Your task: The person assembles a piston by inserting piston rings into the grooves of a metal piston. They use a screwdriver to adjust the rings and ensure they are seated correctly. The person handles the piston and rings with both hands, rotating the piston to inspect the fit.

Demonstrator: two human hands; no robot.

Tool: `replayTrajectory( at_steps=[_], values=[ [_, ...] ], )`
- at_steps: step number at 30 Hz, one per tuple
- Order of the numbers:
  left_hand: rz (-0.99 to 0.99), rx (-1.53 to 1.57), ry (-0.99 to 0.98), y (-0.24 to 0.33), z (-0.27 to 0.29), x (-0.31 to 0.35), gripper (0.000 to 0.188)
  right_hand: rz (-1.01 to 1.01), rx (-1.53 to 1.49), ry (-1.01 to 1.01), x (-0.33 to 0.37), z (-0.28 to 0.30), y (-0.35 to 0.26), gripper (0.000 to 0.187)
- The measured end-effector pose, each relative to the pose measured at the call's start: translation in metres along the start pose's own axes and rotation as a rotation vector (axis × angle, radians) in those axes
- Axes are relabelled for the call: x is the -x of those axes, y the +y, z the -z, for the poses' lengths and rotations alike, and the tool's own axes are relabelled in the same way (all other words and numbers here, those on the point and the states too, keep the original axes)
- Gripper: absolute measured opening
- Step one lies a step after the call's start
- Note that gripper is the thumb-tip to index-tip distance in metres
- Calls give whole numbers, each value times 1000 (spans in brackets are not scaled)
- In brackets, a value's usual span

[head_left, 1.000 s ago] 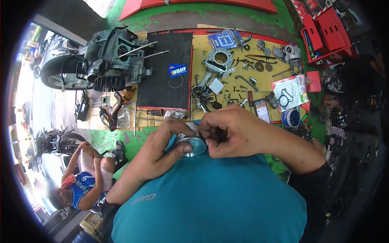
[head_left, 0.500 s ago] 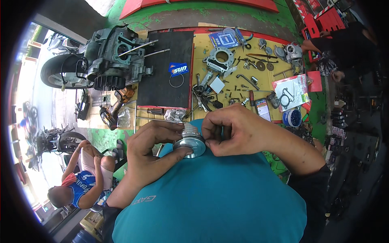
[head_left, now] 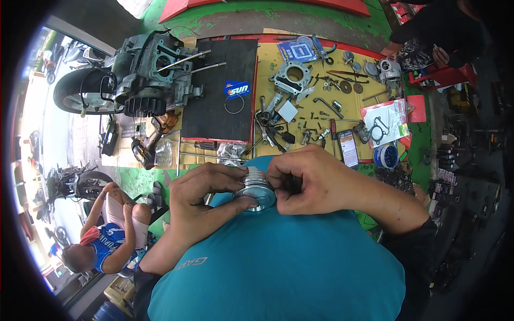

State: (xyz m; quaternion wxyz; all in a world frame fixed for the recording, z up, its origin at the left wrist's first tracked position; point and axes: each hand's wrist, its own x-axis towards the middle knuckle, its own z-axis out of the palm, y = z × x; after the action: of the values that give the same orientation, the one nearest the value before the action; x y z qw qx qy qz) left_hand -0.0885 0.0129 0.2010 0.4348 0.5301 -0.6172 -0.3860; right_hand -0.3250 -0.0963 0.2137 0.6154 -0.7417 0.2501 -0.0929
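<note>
Thumb and fingers of the left hand [head_left: 206, 188] clasp a metal piston [head_left: 259, 196] before the teal shirt [head_left: 278, 257]; the right hand [head_left: 305, 182] curls at its side, its pinch hidden, so I cannot tell whether it holds anything. Beyond, a clear packet [head_left: 395, 120] shows a black gasket [head_left: 379, 126], inside or on top unclear, beside a blue tub [head_left: 378, 158], contents indistinct.

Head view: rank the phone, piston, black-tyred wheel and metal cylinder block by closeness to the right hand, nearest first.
From the right hand:
1. Piston: at its fingertips, on the left.
2. Phone: just beyond it, to the upper right.
3. Metal cylinder block: farther up the table.
4. Black-tyred wheel: far off, at upper left.
</note>
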Motion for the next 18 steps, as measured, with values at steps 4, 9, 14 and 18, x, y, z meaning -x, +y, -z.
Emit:
replayTrajectory(
  at_steps=[4,9,14,18],
  values=[
    [-4,1,-13,0,-1,0,33,84,39,43,1,-2,4,18],
    [-46,-21,-55,2,0,-6,31,91,16,71,4,-5,8,20],
    [-50,-35,-105,5,1,-10,28,105,45,78,4,-2,4,19],
    [-36,-50,-130,9,1,-12,27,68,33,76,2,0,-9,19]
  ],
)
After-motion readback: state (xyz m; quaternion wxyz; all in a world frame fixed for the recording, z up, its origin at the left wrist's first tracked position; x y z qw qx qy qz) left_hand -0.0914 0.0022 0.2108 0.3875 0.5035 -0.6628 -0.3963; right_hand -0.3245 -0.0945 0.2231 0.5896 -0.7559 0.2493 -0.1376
